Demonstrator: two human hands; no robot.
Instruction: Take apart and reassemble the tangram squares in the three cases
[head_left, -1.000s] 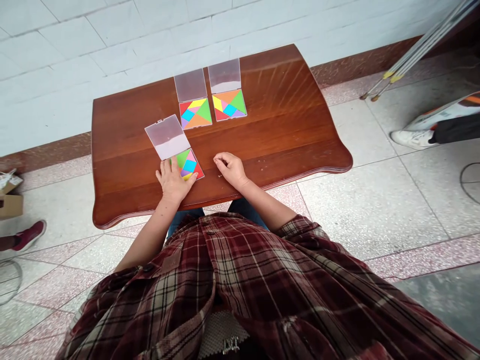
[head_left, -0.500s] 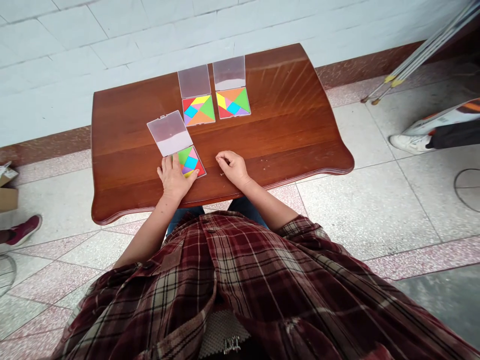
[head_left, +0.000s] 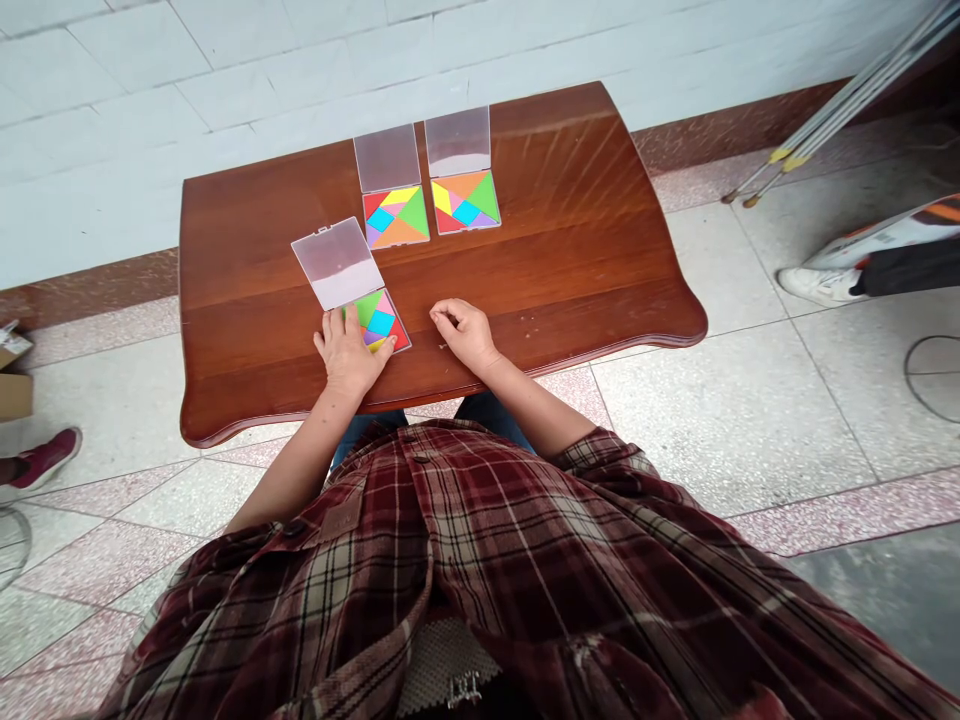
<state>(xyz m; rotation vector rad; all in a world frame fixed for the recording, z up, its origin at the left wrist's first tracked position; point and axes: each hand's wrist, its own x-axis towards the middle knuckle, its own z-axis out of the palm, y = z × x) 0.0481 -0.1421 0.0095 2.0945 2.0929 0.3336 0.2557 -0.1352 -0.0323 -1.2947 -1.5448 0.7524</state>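
My left hand rests with fingers spread over the lower left of a tangram case, its thumb on the front edge. Green, pink, blue, red, purple and yellow tangram pieces show in this case; the hand covers part of the set. Its clear lid lies folded back, away from me. My right hand is curled closed on the tabletop, to the right of the case and apart from it. Nothing shows between its fingers.
Two more open tangram cases, a left one and a right one, lie farther back on the brown wooden table. A tiled wall stands behind it. Crutches and a person's white shoe are right; a red shoe is left.
The whole view has shifted very slightly. Both hands and the tangram cases keep their places on the table.
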